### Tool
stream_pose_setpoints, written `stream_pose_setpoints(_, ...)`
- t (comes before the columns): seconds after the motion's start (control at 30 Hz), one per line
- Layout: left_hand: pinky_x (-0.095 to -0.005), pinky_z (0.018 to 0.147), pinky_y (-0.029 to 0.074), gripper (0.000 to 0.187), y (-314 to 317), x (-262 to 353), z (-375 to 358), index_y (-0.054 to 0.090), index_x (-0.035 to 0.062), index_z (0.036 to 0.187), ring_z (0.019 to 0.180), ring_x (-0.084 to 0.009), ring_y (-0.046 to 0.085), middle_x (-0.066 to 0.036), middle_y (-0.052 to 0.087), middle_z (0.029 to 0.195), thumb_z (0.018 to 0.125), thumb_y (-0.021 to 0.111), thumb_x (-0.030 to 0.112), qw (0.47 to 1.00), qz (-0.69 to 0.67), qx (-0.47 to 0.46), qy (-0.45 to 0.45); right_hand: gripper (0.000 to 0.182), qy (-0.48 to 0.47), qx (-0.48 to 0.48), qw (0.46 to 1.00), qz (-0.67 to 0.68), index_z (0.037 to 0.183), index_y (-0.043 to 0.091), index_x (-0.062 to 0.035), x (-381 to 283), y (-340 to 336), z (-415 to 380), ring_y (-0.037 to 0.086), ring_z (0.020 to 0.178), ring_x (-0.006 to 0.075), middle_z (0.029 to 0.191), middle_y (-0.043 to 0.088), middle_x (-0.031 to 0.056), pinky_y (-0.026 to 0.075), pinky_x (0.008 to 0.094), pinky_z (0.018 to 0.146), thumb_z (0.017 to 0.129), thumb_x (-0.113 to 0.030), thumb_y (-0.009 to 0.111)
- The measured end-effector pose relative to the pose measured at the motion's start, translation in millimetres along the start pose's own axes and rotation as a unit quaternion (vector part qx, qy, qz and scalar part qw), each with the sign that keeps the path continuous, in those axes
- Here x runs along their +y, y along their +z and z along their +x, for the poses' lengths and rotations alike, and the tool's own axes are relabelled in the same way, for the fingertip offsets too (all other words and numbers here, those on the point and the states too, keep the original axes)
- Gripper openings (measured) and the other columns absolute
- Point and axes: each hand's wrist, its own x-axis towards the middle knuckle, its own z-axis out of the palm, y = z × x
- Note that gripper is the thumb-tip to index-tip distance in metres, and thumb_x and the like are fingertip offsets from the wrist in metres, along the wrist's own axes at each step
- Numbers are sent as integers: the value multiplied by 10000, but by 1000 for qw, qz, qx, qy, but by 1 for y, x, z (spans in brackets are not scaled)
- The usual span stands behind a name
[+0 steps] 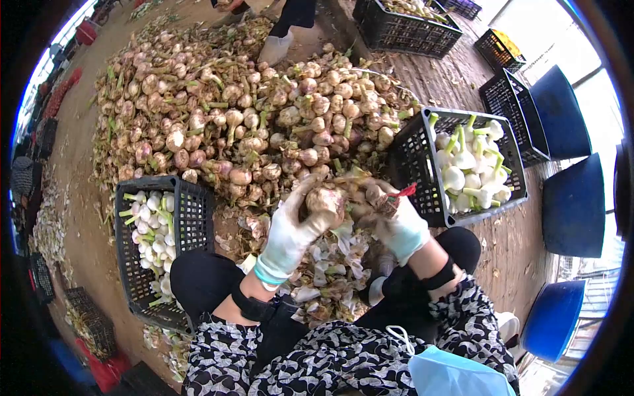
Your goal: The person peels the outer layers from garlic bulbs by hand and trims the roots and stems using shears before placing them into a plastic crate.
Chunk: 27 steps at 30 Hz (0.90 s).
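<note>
In a white glove with a teal cuff, my left hand [294,231] is closed round a brownish garlic bulb [326,203]. My right hand [394,224], gloved the same way, is beside it with its fingers bent and smeared by motion; a red-wrapped item [399,194] shows at its fingers, too small to name. Both hands are over loose garlic skins [330,264], at the near edge of a large heap of unpeeled garlic [218,125]. White cleaned bulbs fill a black crate [135,280] on the left and another black crate [413,158] on the right.
Blue tubs [573,211] stand along the right side, near more black crates [515,112]. Another crate [409,30] is at the top. Beyond the heap are another person's legs and shoe [275,47]. My knees flank the skins, and a light blue mask [456,373] hangs at the bottom.
</note>
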Motion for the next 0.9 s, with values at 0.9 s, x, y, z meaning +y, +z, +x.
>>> stream_pose_setpoints(0.9, -294, 784, 494, 510, 17, -16, 9, 520, 4, 1169, 901, -173, 605, -63, 620, 960, 922, 462, 447, 956, -231, 76, -165, 243, -12, -43, 996, 71, 1021, 597, -13, 23, 2, 16, 583, 828, 136, 956, 641, 74, 467, 275, 748, 779, -12, 620)
